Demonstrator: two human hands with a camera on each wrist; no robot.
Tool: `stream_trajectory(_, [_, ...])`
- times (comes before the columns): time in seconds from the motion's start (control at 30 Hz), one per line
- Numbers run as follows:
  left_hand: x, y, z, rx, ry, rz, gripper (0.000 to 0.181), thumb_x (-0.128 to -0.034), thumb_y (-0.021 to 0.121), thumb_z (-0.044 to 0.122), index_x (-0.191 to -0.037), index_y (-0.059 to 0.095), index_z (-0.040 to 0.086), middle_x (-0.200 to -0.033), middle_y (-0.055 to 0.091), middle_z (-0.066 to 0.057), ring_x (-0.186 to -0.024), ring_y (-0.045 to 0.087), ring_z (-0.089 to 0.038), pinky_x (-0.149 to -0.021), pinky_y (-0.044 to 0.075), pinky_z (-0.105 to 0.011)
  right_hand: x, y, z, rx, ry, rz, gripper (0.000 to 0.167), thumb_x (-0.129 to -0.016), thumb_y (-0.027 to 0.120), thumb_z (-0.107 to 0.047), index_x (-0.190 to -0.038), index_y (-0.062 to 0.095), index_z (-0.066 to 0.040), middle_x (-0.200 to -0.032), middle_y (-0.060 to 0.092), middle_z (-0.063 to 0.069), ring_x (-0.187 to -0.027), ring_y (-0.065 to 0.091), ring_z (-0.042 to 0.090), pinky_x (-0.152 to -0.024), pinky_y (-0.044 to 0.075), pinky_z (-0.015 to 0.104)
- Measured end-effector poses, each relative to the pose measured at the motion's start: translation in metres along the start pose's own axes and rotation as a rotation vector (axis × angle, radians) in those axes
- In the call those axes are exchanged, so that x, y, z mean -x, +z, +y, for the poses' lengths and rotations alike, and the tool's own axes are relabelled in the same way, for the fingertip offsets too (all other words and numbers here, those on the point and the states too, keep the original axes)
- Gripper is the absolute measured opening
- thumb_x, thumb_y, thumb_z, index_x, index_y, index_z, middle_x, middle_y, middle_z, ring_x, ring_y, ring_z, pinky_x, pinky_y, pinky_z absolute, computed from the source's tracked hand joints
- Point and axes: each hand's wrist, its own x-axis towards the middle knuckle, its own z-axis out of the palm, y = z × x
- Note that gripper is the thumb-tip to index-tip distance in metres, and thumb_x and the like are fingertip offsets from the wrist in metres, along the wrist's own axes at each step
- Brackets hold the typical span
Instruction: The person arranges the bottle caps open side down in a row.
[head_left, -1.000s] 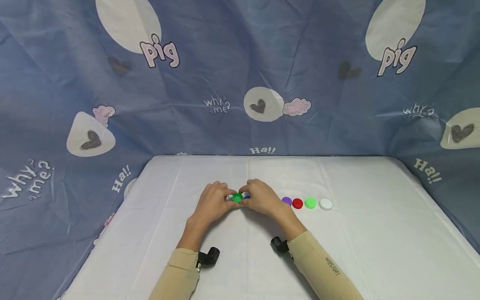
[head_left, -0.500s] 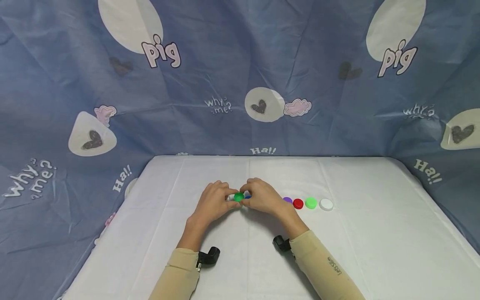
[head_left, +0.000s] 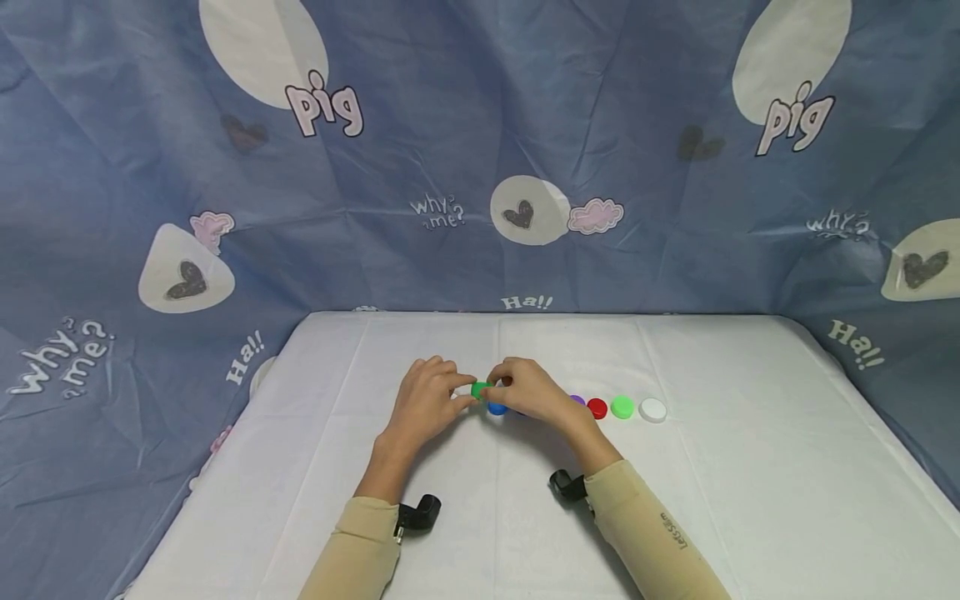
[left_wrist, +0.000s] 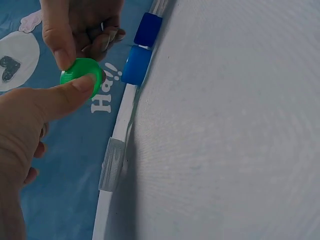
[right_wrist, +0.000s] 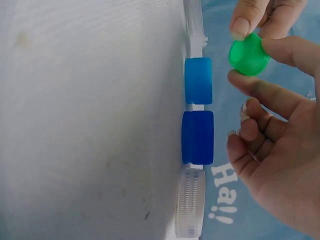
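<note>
A green bottle cap [head_left: 480, 389] is held above the table between both hands. My left hand [head_left: 427, 402] pinches it from the left, its thumb [left_wrist: 75, 92] lying across the cap in the left wrist view. From the other side my right hand [head_left: 528, 392] has thumb and index finger on the rim; its remaining fingers curl loosely. The right wrist view shows the green cap tilted, with its ribbed side partly visible. Below stand a light blue cap [right_wrist: 198, 81] and a dark blue cap [right_wrist: 197, 137], apart from the fingers.
To the right a row continues with a purple cap [head_left: 577, 400], a red cap [head_left: 597, 408], a light green cap [head_left: 622, 407] and a white cap [head_left: 652, 410]. A clear ribbed cap [left_wrist: 112, 165] stands on the white table [head_left: 450, 533]. A blue printed cloth [head_left: 420, 142] hangs behind.
The green cap has shifted slightly right and tipped, so its round face shows less in the head view. The right hand has turned slightly, and more of the light blue cap shows.
</note>
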Motion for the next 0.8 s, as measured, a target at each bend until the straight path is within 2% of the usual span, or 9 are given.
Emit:
stream_trajectory(0.27, [-0.0005,-0.0013,0.0028,-0.038,0.003,-0.015,0.029,-0.0759,0.084,0.037,-0.101,0.08,0.024,-0.072,0.059,0.007,-0.066,0.038,-0.009,-0.069,0.034,-0.028,0.0,-0.0004,0.002,-0.02,0.012,-0.012,0.026,-0.089,0.068,-0.036,-0.095,0.077,-0.013,-0.092,0.069,0.0,-0.08,0.06,0.014,-0.07,0.05,0.03])
stream_trajectory(0.43, [0.0,-0.0015,0.001,-0.017,-0.015,-0.032,0.027,-0.08,0.081,0.038,-0.103,0.08,0.023,-0.068,0.054,0.009,-0.066,0.038,-0.008,-0.069,0.033,-0.028,0.0001,-0.002,0.0014,-0.003,-0.003,-0.005,0.026,-0.089,0.07,-0.034,-0.102,0.077,-0.013,-0.085,0.063,0.0,-0.072,0.054,0.014,-0.063,0.044,0.028])
stream_trajectory(0.57, [0.001,-0.0004,-0.0021,0.019,-0.029,-0.027,0.025,-0.0828,0.079,0.038,-0.103,0.08,0.023,-0.065,0.048,0.011,-0.065,0.037,-0.008,-0.068,0.032,-0.028,-0.0002,-0.0038,0.0006,0.054,-0.043,0.022,0.023,-0.088,0.074,-0.03,-0.105,0.077,-0.015,-0.076,0.055,0.0,-0.066,0.047,0.015,-0.059,0.038,0.027])
stream_trajectory(0.8, [0.0019,0.0021,-0.0033,0.075,-0.058,-0.019,0.022,-0.0852,0.076,0.041,-0.099,0.081,0.025,-0.061,0.043,0.012,-0.064,0.035,-0.008,-0.067,0.03,-0.027,0.0003,-0.0031,0.0003,0.166,-0.082,0.052,0.02,-0.089,0.074,-0.03,-0.106,0.077,-0.019,-0.074,0.053,-0.005,-0.068,0.046,0.012,-0.059,0.038,0.025])
